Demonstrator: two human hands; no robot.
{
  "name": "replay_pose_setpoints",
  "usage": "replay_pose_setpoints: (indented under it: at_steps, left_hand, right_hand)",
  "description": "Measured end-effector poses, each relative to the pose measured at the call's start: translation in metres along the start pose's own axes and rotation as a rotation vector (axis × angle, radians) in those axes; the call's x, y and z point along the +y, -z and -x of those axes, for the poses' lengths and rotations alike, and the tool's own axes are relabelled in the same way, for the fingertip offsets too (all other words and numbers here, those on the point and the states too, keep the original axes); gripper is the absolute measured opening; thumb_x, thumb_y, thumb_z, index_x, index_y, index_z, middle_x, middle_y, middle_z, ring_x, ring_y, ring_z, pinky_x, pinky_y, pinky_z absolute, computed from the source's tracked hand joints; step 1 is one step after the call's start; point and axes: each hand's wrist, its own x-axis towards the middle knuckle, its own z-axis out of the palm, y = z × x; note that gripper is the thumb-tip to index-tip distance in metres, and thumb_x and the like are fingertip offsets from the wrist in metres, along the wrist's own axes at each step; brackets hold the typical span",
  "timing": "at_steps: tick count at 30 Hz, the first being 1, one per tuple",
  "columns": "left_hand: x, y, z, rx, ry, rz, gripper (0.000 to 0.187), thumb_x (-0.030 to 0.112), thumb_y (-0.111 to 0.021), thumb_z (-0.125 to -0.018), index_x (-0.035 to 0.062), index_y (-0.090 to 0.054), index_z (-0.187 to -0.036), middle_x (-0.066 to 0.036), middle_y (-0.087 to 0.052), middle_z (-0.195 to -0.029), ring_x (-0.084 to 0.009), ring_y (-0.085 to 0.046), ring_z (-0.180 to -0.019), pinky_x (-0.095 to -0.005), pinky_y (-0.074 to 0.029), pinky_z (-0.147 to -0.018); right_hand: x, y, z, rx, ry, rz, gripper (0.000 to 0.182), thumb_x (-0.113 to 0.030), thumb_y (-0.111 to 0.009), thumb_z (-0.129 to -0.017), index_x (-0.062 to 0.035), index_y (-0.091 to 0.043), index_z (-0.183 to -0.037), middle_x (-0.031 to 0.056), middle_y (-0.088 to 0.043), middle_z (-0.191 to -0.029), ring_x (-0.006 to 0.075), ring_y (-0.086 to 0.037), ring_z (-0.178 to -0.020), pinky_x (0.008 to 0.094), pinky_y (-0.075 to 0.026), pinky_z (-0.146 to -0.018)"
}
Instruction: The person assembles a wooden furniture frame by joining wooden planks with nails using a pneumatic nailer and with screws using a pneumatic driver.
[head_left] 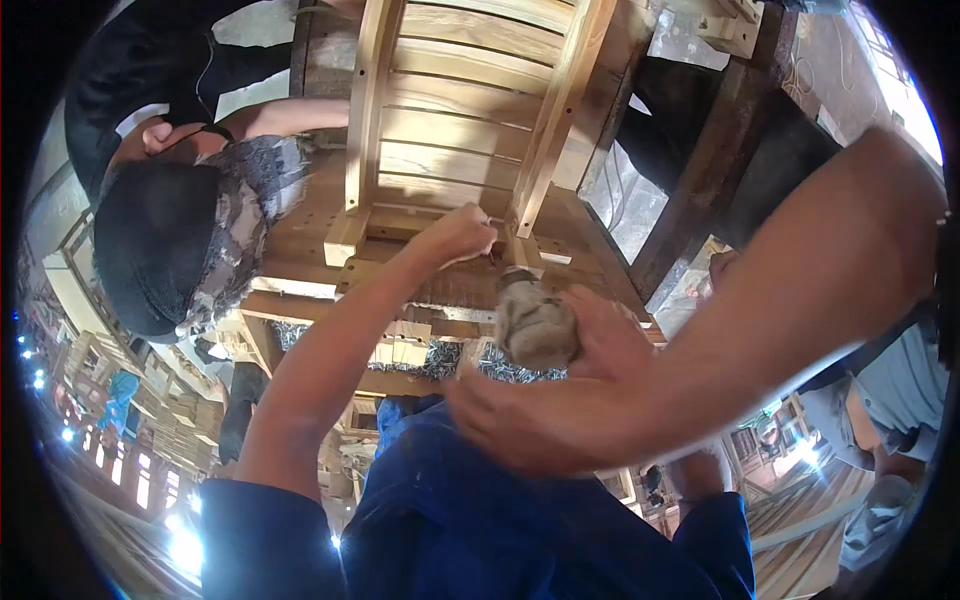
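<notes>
My left hand (468,236) is closed in a pinch beside the lower joint of a slatted wooden frame (455,110). Whatever lies between its fingertips is too small to make out. My right hand (612,335) grips a cloth-wrapped power driver (537,325), whose nose points up toward the frame's right leg, close to my left fingertips. Another person's arm (740,330) crosses in front of my right forearm and hides much of it. That person's blurred hand (490,410) is below the driver.
Many loose screws (440,358) lie in a wooden tray in front of me. A person in a black cap (160,240) leans in at the left, an arm by the frame. A dark metal beam (715,160) runs along the right. Stacked wood (165,420) stands at lower left.
</notes>
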Motion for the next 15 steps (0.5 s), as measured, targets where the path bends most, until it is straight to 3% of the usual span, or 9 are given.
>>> replay_pose_setpoints:
  at_steps: [1,4,9,11,15]
  left_hand:
    - [-0.001,0.009,0.005,0.069,-0.094,-0.058,0.027,0.022,-0.058,-0.089,-0.0023,-0.063,-0.078,-0.015,-0.054,-0.061,-0.0191,-0.051,-0.06,-0.0401,-0.042,-0.06]
    - [-0.007,0.028,0.016,0.153,-0.235,-0.206,0.03,0.025,-0.057,-0.09,-0.004,-0.06,-0.08,-0.016,-0.055,-0.064,-0.0199,-0.052,-0.062,-0.0424,-0.043,-0.062]
    - [-0.016,0.044,0.024,0.206,-0.404,-0.098,0.036,0.03,-0.057,-0.093,-0.0044,-0.057,-0.085,-0.015,-0.055,-0.067,-0.023,-0.052,-0.065,-0.0425,-0.044,-0.064]
    - [-0.027,0.049,0.011,0.147,-0.557,-0.097,0.029,0.026,-0.057,-0.091,-0.0024,-0.06,-0.087,-0.015,-0.057,-0.069,-0.0279,-0.051,-0.066,-0.043,-0.044,-0.066]
    - [0.008,0.053,0.029,0.139,-0.424,-0.186,0.018,0.018,-0.06,-0.085,0.0004,-0.064,-0.088,-0.014,-0.062,-0.073,-0.0308,-0.059,-0.073,-0.0437,-0.047,-0.07]
  right_hand:
    - [0.021,-0.012,0.009,0.062,0.078,-0.009,0.057,-0.014,-0.074,-0.066,-0.0055,-0.058,-0.121,0.0184,-0.06,-0.11,0.0401,-0.062,-0.101,0.0504,-0.048,-0.09]
    - [0.02,-0.015,0.013,0.066,0.085,0.009,0.058,-0.014,-0.074,-0.067,-0.0057,-0.057,-0.122,0.0187,-0.06,-0.111,0.0402,-0.061,-0.102,0.0501,-0.048,-0.09]
    - [-0.059,-0.067,-0.058,0.077,0.08,0.035,0.061,-0.015,-0.074,-0.067,-0.0062,-0.056,-0.125,0.0193,-0.06,-0.114,0.0406,-0.06,-0.105,0.0495,-0.047,-0.092]
    - [-0.075,-0.078,-0.067,0.077,0.079,0.043,0.062,-0.015,-0.074,-0.067,-0.0064,-0.056,-0.126,0.0196,-0.06,-0.115,0.0408,-0.059,-0.106,0.0493,-0.047,-0.093]
    - [-0.078,-0.09,-0.066,0.071,0.07,0.07,0.064,-0.015,-0.074,-0.068,-0.0068,-0.055,-0.128,0.0201,-0.059,-0.117,0.0411,-0.058,-0.108,0.0488,-0.047,-0.095]
